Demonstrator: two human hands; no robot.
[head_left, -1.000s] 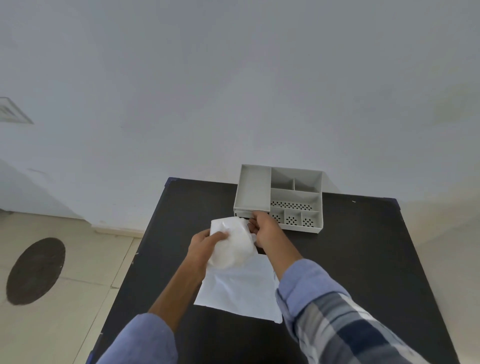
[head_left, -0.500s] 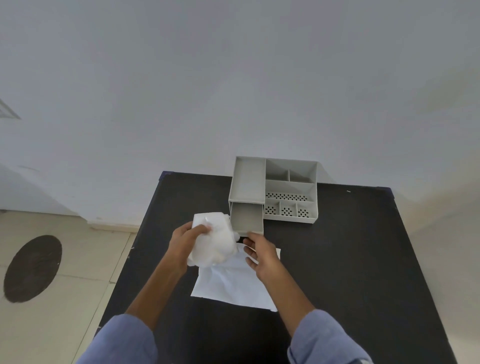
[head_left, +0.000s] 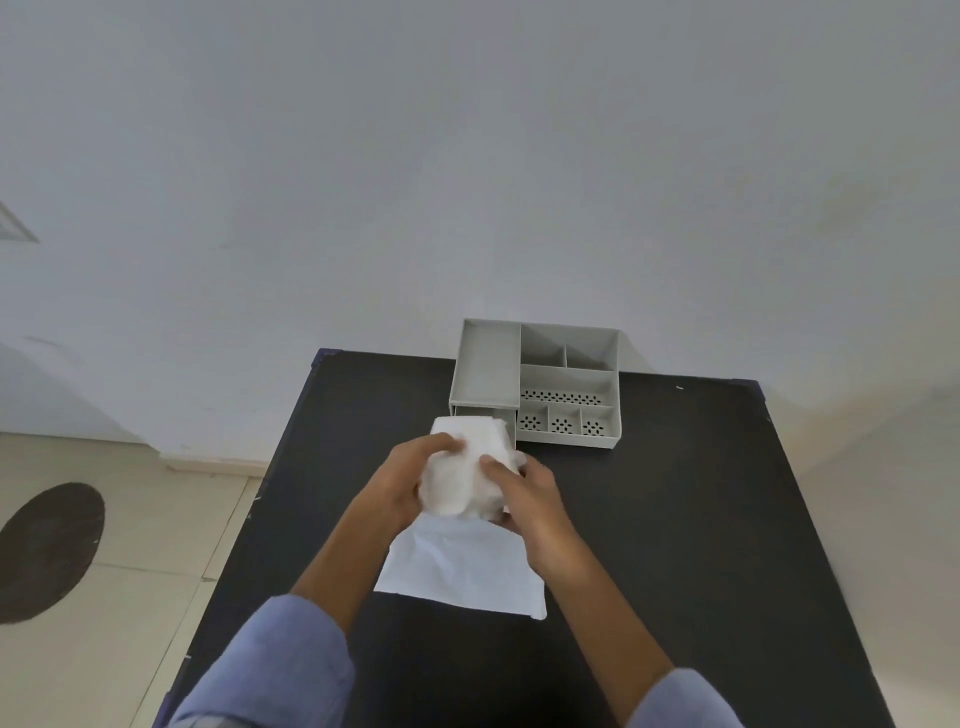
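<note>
Black table (head_left: 675, 519) carries a grey organizer (head_left: 566, 384) just beyond the grip. Both hands, left hand (head_left: 400, 483) and right hand (head_left: 524, 493), clutch a crumpled white cloth (head_left: 462, 467) (flat sheet (head_left: 462, 571) lies beneath).

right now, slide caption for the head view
Left hand and right hand grip a crumpled cloth over a white sheet on a black table near a grey organizer

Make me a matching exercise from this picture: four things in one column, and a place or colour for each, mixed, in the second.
1 white wad
2 sheet
3 organizer
4 table

a black
b grey, at the table's far edge
c held by left hand and right hand
d spread flat on the table

Pairs: 1c, 2d, 3b, 4a.
</note>
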